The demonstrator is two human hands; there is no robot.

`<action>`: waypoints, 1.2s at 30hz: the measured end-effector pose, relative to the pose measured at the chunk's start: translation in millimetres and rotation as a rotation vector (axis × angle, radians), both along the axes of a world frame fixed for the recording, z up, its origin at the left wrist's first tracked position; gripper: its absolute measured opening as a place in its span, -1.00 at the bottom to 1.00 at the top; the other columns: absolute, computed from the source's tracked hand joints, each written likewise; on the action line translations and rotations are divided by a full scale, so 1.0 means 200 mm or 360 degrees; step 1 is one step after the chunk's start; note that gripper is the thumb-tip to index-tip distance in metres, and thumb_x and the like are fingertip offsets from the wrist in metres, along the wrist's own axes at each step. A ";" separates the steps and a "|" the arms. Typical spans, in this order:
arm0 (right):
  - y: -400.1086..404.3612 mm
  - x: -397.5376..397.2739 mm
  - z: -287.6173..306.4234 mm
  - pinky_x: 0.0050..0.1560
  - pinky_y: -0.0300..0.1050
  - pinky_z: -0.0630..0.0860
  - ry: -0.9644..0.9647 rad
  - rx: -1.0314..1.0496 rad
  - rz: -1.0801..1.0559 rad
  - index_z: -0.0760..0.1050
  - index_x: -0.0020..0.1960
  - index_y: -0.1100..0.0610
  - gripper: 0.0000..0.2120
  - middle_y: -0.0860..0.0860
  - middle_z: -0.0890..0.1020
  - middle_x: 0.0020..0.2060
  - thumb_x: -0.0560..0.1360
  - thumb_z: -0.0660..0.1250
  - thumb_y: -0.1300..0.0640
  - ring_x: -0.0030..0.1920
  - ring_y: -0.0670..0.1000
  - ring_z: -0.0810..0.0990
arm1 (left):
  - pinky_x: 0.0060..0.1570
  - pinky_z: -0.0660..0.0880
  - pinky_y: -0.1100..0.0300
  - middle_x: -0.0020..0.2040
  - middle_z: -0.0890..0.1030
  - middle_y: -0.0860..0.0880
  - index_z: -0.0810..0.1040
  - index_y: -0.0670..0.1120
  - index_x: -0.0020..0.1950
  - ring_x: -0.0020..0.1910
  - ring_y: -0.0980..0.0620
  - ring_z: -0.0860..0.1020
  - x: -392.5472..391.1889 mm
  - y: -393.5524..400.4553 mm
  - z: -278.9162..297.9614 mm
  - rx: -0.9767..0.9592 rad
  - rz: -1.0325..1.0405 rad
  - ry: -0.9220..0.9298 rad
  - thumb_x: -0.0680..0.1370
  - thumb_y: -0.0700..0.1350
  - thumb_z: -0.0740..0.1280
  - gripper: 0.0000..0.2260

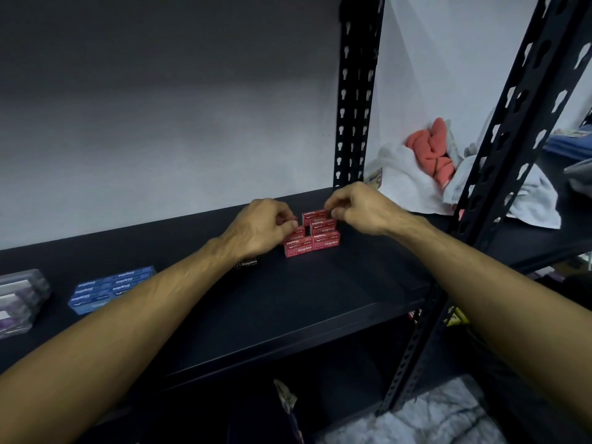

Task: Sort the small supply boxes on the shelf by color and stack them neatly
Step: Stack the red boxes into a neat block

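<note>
At the centre of the frame, a stack of small red cardboard staple boxes (pixel 312 235) is seen on the dark metal shelf (pixel 320 293). The top red box (pixel 314 214) is pinched at its right end by the curled fingers of the right hand (pixel 358 208). Another red box (pixel 296 230), on the stack's left side, is gripped by the left hand (pixel 261 227). A flat group of blue staple boxes (pixel 112 288) is laid at the left, with a black staple box (pixel 246 264) partly hidden under the left wrist. Clear plastic cases (pixel 19 299) are placed at the far left edge.
</note>
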State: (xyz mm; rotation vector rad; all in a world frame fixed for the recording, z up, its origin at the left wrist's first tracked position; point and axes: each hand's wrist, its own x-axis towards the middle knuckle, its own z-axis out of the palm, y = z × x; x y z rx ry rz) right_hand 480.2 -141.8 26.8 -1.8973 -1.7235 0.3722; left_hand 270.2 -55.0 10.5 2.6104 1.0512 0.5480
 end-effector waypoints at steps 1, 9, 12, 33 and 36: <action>0.01 0.00 0.00 0.18 -0.13 0.53 0.0001 0.0006 -0.0023 0.63 0.16 0.08 -0.81 -0.06 0.67 0.05 0.59 0.32 0.18 0.05 -0.11 0.61 | -0.02 0.56 0.14 -0.04 0.66 0.07 0.64 -0.02 0.07 -0.07 0.12 0.59 0.00 0.01 0.00 -0.0003 0.0009 -0.0001 0.57 0.05 0.35 -0.81; 0.10 -0.03 -0.06 0.18 -0.14 0.51 0.0006 -0.0139 0.0028 0.61 0.21 0.05 -0.78 -0.03 0.64 0.16 0.59 0.32 0.15 0.10 -0.08 0.59 | 0.03 0.59 0.09 -0.07 0.67 0.07 0.65 -0.04 0.08 -0.08 0.12 0.62 0.00 0.06 -0.06 -0.0093 -0.0025 -0.0006 0.57 -0.02 0.37 -0.85; 0.12 -0.04 -0.08 0.15 -0.15 0.51 -0.0005 -0.0184 0.0052 0.60 0.23 0.04 -0.77 -0.02 0.62 0.21 0.60 0.30 0.13 0.12 -0.07 0.58 | 0.03 0.59 0.09 -0.06 0.67 0.07 0.65 -0.04 0.09 -0.08 0.12 0.62 0.00 0.07 -0.08 -0.0105 -0.0050 0.0006 0.58 -0.02 0.37 -0.84; 0.16 -0.04 -0.09 0.01 -0.19 0.51 -0.0108 -0.0350 0.0209 0.61 0.19 0.00 -0.79 -0.08 0.65 0.03 0.63 0.25 0.09 -0.02 -0.14 0.59 | -0.14 0.52 0.34 -0.11 0.67 0.06 0.68 -0.06 0.03 -0.13 0.18 0.62 0.07 0.09 -0.08 -0.0335 -0.0108 -0.0062 0.55 -0.08 0.41 -0.89; 0.16 -0.04 -0.09 0.02 -0.17 0.52 -0.0120 -0.0371 0.0243 0.61 0.16 -0.02 -0.80 -0.10 0.65 -0.01 0.63 0.25 0.09 -0.03 -0.15 0.60 | -0.18 0.49 0.36 -0.13 0.66 0.09 0.68 -0.05 0.00 -0.14 0.19 0.62 0.07 0.09 -0.08 -0.0361 -0.0100 -0.0065 0.55 -0.08 0.42 -0.91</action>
